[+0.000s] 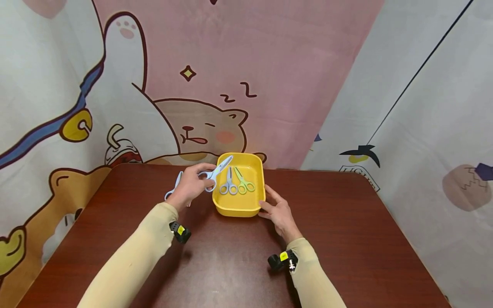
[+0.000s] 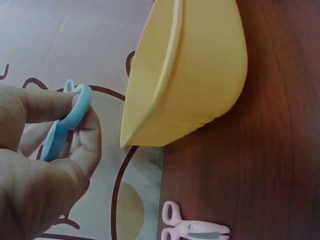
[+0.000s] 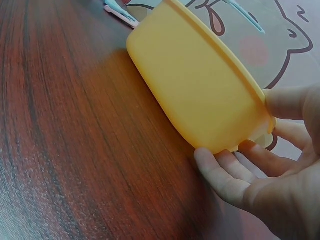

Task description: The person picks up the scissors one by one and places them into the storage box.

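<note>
My left grip (image 1: pixel 191 183) pinches the blue scissors (image 1: pixel 221 167), tips slanting away rightward over the yellow tray (image 1: pixel 238 211) my right grip (image 1: pixel 282 214) holds.

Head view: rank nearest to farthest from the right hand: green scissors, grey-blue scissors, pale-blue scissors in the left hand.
1. Green scissors: rightmost, inside the yellow rectangular plastic tray.
2. Grey-blue scissors: inside the tray, left of the green.
3. Pale-blue scissors: leftmost of these, in the left hand.
</note>
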A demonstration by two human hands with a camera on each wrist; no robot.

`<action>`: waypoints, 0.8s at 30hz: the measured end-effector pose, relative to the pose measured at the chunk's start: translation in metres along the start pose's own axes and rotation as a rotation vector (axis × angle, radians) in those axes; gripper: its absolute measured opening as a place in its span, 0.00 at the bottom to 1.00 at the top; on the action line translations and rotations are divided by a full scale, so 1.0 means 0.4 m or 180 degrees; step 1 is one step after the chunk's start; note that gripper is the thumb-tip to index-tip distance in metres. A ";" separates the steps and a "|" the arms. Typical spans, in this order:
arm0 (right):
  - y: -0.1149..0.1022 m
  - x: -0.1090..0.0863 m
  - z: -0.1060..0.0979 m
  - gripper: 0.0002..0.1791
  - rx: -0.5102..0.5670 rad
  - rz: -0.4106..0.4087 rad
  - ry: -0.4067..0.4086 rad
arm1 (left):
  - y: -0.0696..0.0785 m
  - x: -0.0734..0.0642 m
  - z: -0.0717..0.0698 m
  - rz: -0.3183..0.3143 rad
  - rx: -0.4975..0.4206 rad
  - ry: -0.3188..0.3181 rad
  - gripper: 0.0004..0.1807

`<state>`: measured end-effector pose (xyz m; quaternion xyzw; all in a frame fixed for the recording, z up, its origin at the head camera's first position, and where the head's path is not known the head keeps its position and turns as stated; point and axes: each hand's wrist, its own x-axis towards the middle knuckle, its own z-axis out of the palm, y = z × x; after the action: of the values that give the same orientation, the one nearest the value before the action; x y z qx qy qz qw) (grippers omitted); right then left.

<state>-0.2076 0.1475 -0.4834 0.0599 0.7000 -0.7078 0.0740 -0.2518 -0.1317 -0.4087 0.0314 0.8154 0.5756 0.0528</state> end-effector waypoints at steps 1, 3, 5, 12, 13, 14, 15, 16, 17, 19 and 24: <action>0.001 0.000 0.000 0.36 0.0002 0.0000 -0.0005 | 0.002 0.001 0.001 0.0009 0.0014 -0.0006 0.27; 0.003 0.002 -0.001 0.36 0.0002 0.0000 -0.0018 | 0.004 0.006 0.004 0.0020 0.0044 -0.0011 0.27; 0.004 0.002 -0.002 0.36 0.0003 0.0000 -0.0027 | 0.007 0.011 0.006 0.0040 0.0099 -0.0024 0.27; 0.005 0.001 -0.003 0.36 -0.0036 0.0003 -0.0015 | 0.021 0.026 0.014 0.0050 0.0224 -0.0072 0.28; 0.005 0.001 -0.003 0.36 -0.0038 0.0004 -0.0010 | 0.023 0.028 0.015 0.0041 0.0227 -0.0075 0.28; 0.005 0.001 -0.003 0.36 -0.0041 0.0002 -0.0010 | 0.026 0.029 0.017 0.0032 0.0227 -0.0078 0.28; 0.005 0.001 -0.003 0.36 -0.0039 0.0004 -0.0005 | 0.029 0.031 0.018 0.0025 0.0238 -0.0082 0.28; 0.005 0.001 -0.003 0.36 -0.0040 0.0003 -0.0004 | 0.032 0.032 0.020 0.0019 0.0248 -0.0084 0.28; 0.005 0.001 -0.003 0.36 -0.0045 0.0003 -0.0007 | 0.034 0.033 0.020 0.0009 0.0256 -0.0089 0.28; 0.005 0.002 -0.003 0.36 -0.0050 0.0003 -0.0015 | 0.038 0.036 0.023 -0.0012 0.0264 -0.0105 0.27; 0.003 0.004 -0.005 0.36 -0.0067 0.0015 -0.0045 | 0.045 0.043 0.027 -0.0070 0.0320 -0.0132 0.27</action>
<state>-0.2089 0.1495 -0.4850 0.0559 0.7066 -0.7007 0.0813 -0.2678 -0.1136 -0.3963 0.0370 0.8423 0.5325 0.0743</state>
